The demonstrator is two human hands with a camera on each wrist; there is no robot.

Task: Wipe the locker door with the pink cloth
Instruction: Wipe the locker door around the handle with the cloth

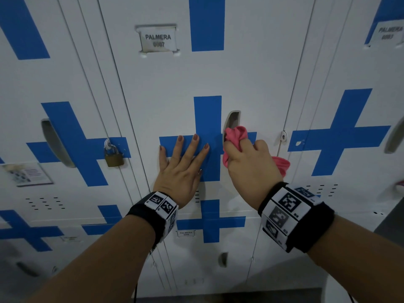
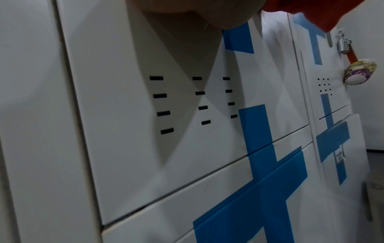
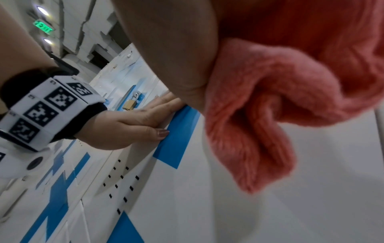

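Currently left hand (image 1: 183, 166) flat, fingers spread, pressed on locker door (image 1: 175, 95) over blue cross (image 1: 207, 136). Right hand (image 1: 249, 159) fisted round bunched pink cloth (image 1: 236, 135), cloth against door beside recessed handle (image 1: 232, 121). Brass padlock (image 1: 113, 158) on neighbouring locker.

Padlock (image 1: 113, 157) left of locker door (image 1: 196, 79)

Two hands (image 1: 182, 169) (image 1: 249, 158), one pink cloth (image 1: 236, 134), one brass padlock (image 1: 113, 157), two readable name labels (image 1: 157, 40) (image 1: 389, 32).
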